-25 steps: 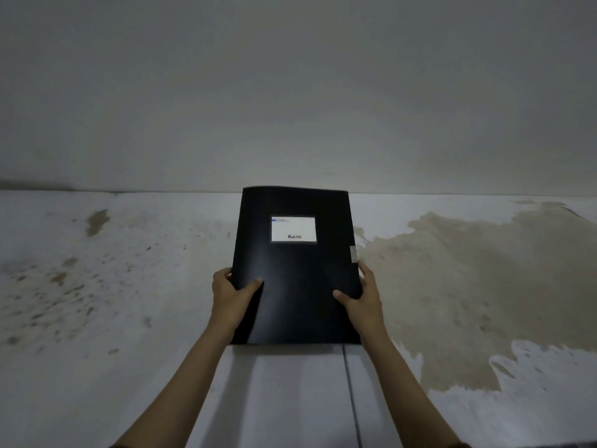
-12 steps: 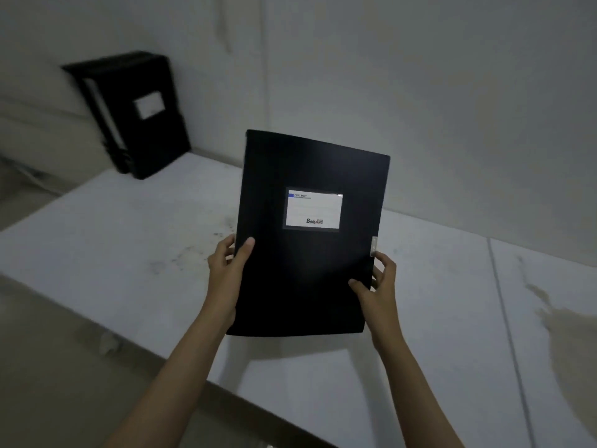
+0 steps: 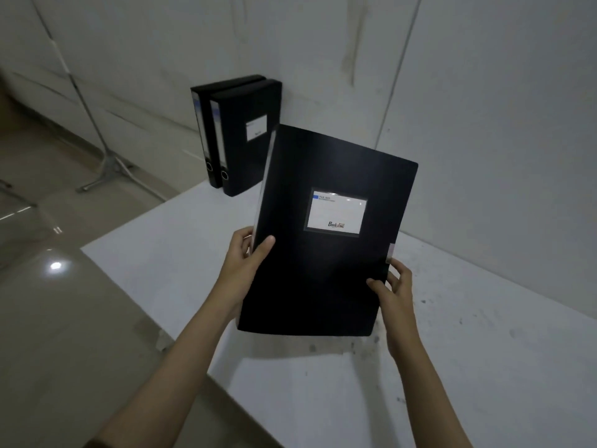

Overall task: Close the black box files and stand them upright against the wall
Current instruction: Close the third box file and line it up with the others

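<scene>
I hold a closed black box file [image 3: 323, 273] with a white label, lifted above the white surface [image 3: 181, 253] and tilted with its front cover toward me. My left hand [image 3: 245, 263] grips its left spine edge, thumb on the cover. My right hand [image 3: 395, 292] holds the lower right edge near the grey clasp tab. Two more black box files [image 3: 239, 137] stand upright side by side at the far left end of the surface, against the wall [image 3: 484, 124].
The white surface ends in an edge at the left, with a glossy beige floor [image 3: 64, 318] below. A metal stand [image 3: 103, 169] rests on the floor by the wall. Dirt specks mark the surface at right.
The view has swung left, bringing the two standing files closer and more central. The held file has moved left toward them, still gripped by both hands.
</scene>
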A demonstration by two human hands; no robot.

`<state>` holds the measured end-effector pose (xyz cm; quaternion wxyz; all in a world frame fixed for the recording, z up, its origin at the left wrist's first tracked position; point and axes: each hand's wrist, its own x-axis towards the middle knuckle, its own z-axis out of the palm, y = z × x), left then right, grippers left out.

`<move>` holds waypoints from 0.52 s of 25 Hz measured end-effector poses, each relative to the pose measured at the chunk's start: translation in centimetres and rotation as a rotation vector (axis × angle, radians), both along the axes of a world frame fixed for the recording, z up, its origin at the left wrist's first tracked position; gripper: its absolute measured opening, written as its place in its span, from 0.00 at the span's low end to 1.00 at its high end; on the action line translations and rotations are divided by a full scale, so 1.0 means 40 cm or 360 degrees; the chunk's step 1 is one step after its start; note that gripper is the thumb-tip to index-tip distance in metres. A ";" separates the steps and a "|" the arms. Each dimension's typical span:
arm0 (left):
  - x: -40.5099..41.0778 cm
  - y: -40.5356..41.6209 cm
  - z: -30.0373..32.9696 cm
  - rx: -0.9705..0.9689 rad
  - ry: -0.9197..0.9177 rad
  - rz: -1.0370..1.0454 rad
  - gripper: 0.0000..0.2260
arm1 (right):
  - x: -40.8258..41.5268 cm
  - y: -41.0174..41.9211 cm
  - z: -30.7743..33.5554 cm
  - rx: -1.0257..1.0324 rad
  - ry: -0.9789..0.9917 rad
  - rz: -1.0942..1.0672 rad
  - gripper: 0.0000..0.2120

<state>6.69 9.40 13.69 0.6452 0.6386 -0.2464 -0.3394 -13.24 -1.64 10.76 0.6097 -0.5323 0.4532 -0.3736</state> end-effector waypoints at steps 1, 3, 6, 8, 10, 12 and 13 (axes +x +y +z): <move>0.026 -0.021 0.006 0.0001 0.0007 -0.0024 0.21 | 0.027 -0.034 0.004 0.0007 0.0002 -0.0004 0.22; 0.078 -0.062 0.013 0.0005 0.0039 -0.0042 0.21 | 0.083 -0.101 0.008 0.0009 0.0033 0.0017 0.20; 0.138 -0.108 0.003 -0.0020 0.0010 0.0008 0.20 | 0.174 -0.162 0.015 0.0014 0.0109 0.0054 0.19; 0.173 -0.134 -0.019 -0.0042 0.0002 0.0076 0.19 | 0.231 -0.189 0.015 0.0040 0.0154 0.0084 0.21; 0.205 -0.160 -0.046 -0.0066 0.0006 0.0109 0.18 | 0.285 -0.210 0.009 0.0032 0.0224 0.0108 0.24; 0.237 -0.187 -0.070 -0.0083 0.0004 0.0120 0.18 | 0.336 -0.217 0.007 -0.0037 0.0314 0.0161 0.28; 0.257 -0.202 -0.078 -0.0089 -0.0007 0.0114 0.18 | 0.366 -0.218 0.007 -0.0072 0.0347 0.0196 0.29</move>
